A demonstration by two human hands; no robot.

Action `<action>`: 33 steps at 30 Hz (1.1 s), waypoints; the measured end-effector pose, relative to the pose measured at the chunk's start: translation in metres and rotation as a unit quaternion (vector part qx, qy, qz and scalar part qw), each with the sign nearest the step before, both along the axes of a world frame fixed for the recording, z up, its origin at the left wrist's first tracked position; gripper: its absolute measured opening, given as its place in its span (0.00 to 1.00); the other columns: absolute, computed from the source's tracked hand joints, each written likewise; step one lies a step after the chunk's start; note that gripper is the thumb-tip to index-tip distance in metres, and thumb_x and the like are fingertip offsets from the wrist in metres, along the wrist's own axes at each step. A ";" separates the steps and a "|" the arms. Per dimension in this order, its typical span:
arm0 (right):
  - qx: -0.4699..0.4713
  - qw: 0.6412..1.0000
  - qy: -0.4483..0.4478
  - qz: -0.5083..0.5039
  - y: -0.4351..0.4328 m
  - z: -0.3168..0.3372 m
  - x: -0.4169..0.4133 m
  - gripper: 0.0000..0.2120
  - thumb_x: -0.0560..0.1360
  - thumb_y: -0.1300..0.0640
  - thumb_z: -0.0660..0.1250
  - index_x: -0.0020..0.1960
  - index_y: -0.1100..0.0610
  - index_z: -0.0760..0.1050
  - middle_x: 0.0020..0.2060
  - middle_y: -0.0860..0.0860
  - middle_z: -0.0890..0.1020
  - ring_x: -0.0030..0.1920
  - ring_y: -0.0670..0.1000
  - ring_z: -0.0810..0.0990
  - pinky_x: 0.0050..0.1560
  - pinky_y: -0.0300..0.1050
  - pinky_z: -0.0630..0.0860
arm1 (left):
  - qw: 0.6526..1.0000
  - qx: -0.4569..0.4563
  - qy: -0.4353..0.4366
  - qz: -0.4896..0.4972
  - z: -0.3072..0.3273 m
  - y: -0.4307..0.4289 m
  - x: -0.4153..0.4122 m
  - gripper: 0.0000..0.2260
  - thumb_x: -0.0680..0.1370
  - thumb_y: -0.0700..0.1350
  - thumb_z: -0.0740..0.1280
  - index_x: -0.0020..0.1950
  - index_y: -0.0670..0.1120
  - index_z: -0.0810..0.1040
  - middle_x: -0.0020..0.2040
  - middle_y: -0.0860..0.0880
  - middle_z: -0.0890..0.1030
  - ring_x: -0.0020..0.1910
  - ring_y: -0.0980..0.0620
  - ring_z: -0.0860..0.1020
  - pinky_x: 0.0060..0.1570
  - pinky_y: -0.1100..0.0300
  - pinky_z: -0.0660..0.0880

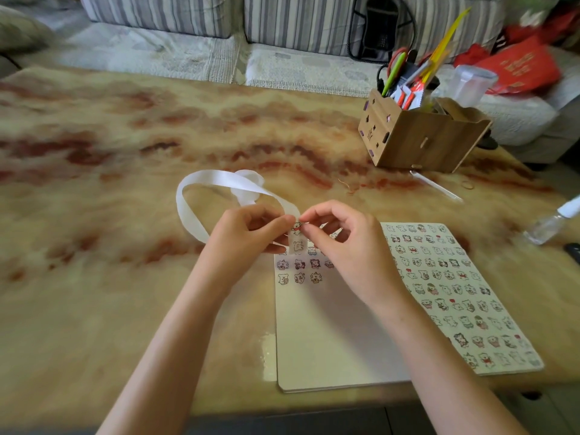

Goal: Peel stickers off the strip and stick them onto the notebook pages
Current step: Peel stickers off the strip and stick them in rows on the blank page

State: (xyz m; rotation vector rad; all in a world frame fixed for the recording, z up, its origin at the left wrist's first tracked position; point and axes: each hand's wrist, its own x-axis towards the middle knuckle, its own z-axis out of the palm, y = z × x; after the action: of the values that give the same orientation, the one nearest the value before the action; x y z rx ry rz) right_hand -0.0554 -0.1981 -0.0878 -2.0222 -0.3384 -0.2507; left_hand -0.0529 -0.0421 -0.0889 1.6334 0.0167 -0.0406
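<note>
Both hands meet above the notebook (329, 324). The left hand (248, 233) pinches the strip (201, 215). The right hand (348, 243) pinches a sticker (297, 229) at the strip's end.

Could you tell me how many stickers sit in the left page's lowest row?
3: one sticker nearest the page edge, one central, one rightmost; higher rows partly hidden.

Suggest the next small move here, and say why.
Probably the right hand should peel the bear sticker it pinches off the strip, which the left hand holds above the notebook, whose left page ends in a shorter sticker row.
</note>
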 end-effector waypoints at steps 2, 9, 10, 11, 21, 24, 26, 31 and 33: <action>-0.012 1.000 -0.007 -0.002 -0.001 0.000 0.000 0.05 0.73 0.62 0.71 0.43 0.53 0.81 0.35 0.45 0.82 0.34 0.45 0.77 0.34 0.32 0.70 | 1.000 0.000 -0.001 -0.002 -0.001 0.000 0.000 0.05 0.75 0.41 0.69 0.42 0.40 0.81 0.34 0.47 0.82 0.35 0.57 0.80 0.41 0.64 0.80; -0.026 0.999 -0.015 -0.010 0.000 -0.001 0.001 0.05 0.72 0.62 0.71 0.42 0.52 0.79 0.35 0.44 0.81 0.34 0.43 0.76 0.33 0.32 0.69 | 1.000 0.009 0.004 0.000 -0.002 -0.002 0.002 0.05 0.75 0.41 0.69 0.42 0.40 0.82 0.38 0.43 0.83 0.36 0.56 0.81 0.42 0.63 0.80; -0.028 0.999 -0.015 -0.011 0.000 -0.001 0.001 0.05 0.72 0.62 0.71 0.42 0.52 0.79 0.34 0.44 0.81 0.34 0.43 0.76 0.33 0.32 0.69 | 1.000 0.007 0.006 0.000 -0.003 -0.002 0.001 0.05 0.75 0.41 0.69 0.42 0.40 0.82 0.38 0.44 0.83 0.36 0.56 0.81 0.41 0.64 0.80; -0.029 0.999 -0.015 -0.011 0.000 -0.002 0.001 0.05 0.72 0.61 0.71 0.42 0.52 0.79 0.34 0.44 0.81 0.34 0.43 0.76 0.33 0.32 0.69 | 1.000 0.005 0.009 0.000 -0.003 -0.002 0.001 0.05 0.75 0.41 0.69 0.43 0.40 0.82 0.38 0.44 0.83 0.37 0.55 0.81 0.41 0.64 0.80; 0.014 0.997 0.073 -0.007 -0.001 -0.001 0.001 0.02 0.71 0.58 0.73 0.41 0.53 0.80 0.31 0.36 0.78 0.31 0.41 0.73 0.33 0.34 0.71 | 1.000 -0.001 0.018 -0.001 -0.002 -0.002 0.000 0.07 0.76 0.41 0.68 0.43 0.38 0.82 0.39 0.43 0.84 0.37 0.55 0.82 0.38 0.64 0.80; 0.007 0.997 0.070 -0.008 -0.002 -0.002 0.001 0.02 0.72 0.58 0.73 0.41 0.54 0.80 0.30 0.37 0.78 0.31 0.42 0.73 0.33 0.37 0.72 | 1.000 -0.003 0.022 0.000 -0.002 -0.003 -0.001 0.07 0.76 0.41 0.68 0.42 0.38 0.82 0.38 0.43 0.84 0.37 0.54 0.82 0.39 0.63 0.81; -0.012 0.998 0.067 0.000 -0.002 -0.002 0.001 0.02 0.72 0.58 0.72 0.42 0.54 0.80 0.31 0.37 0.78 0.31 0.41 0.72 0.34 0.37 0.72 | 1.000 0.007 0.025 0.005 -0.003 -0.003 -0.001 0.07 0.76 0.41 0.68 0.42 0.38 0.82 0.38 0.43 0.84 0.37 0.54 0.82 0.40 0.62 0.81; -0.021 0.997 0.071 0.012 -0.002 0.000 0.000 0.02 0.73 0.57 0.71 0.42 0.54 0.80 0.31 0.35 0.77 0.30 0.41 0.72 0.33 0.31 0.68 | 0.999 0.019 0.030 0.020 -0.005 -0.003 0.000 0.07 0.76 0.41 0.68 0.43 0.38 0.82 0.40 0.41 0.84 0.38 0.52 0.81 0.42 0.59 0.82; -0.016 0.997 0.079 0.018 -0.004 0.002 0.000 0.02 0.73 0.57 0.71 0.41 0.53 0.80 0.32 0.35 0.78 0.31 0.40 0.72 0.34 0.31 0.69 | 0.999 0.023 0.027 0.026 -0.005 -0.003 0.000 0.07 0.76 0.41 0.68 0.41 0.40 0.82 0.37 0.43 0.83 0.37 0.53 0.81 0.41 0.60 0.81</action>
State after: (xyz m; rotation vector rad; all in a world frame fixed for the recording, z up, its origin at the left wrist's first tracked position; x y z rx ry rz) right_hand -0.0553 -0.2016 -0.0857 -2.0511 -0.2805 -0.0639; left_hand -0.0531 -0.0447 -0.0936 1.6765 0.1021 -0.0438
